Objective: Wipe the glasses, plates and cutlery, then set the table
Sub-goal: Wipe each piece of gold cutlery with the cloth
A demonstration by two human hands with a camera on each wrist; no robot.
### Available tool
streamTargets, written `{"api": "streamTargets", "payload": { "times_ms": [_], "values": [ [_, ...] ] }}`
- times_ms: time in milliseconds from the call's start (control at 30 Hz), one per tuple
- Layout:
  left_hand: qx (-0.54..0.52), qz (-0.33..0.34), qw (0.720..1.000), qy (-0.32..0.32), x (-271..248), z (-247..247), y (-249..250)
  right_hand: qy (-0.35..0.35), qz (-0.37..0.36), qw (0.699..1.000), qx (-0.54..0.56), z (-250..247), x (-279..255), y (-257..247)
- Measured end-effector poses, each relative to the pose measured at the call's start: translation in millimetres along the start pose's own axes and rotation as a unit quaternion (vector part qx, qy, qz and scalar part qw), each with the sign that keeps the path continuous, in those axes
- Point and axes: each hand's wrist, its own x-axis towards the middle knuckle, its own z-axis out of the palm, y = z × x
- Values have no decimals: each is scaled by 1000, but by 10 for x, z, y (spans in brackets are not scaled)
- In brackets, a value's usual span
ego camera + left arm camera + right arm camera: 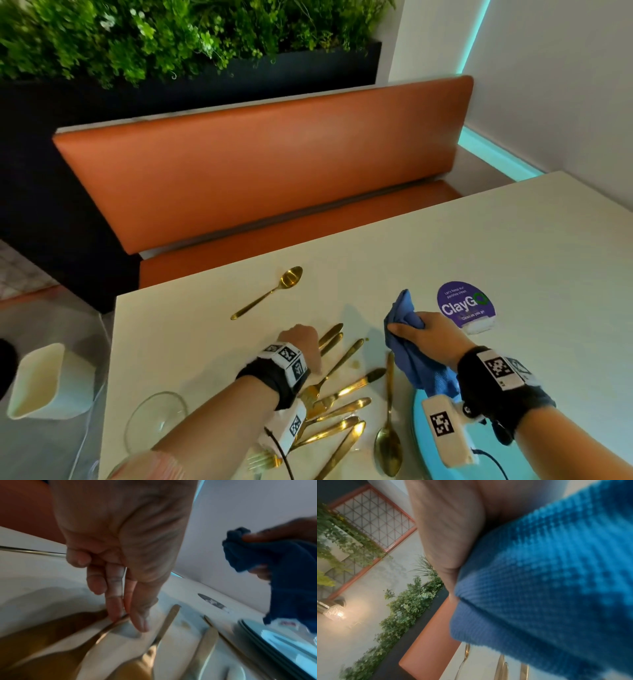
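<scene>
Several gold forks, knives and spoons (342, 401) lie in a loose pile on the white table (513, 246). My left hand (301, 337) reaches over their handle ends. In the left wrist view two fingertips (114, 614) pinch the tip of one gold handle (109, 627), with the other fingers curled. A single gold spoon (270, 291) lies apart, farther back. Above the table, right of the pile, my right hand (424, 332) grips a bunched blue cloth (407, 342); the cloth (539, 588) fills the right wrist view. A light blue plate (419, 448) sits under my right wrist.
A clear glass (154, 421) stands near the table's left front corner. A purple ClayGo sticker (466, 305) is on the table beyond the cloth. An orange bench (260, 171) runs along the far side. A white bin (48, 380) stands on the floor at left.
</scene>
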Motion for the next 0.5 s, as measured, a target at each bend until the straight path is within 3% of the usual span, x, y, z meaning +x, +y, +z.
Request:
{"api": "streamTargets", "payload": {
  "times_ms": [100,167,300,500],
  "values": [
    [16,-23,999,40,-76,108,4,3,15,998,62,-1,-59,69],
    [-3,-38,999,28,-117,87,-1,7,31,994,105,-3,-110,121],
    [-66,-44,997,-25,-216,-65,4,-15,52,989,134,17,-211,224],
    [-226,-15,974,5,-399,-430,6,-18,78,982,173,30,-294,248]
  ]
}}
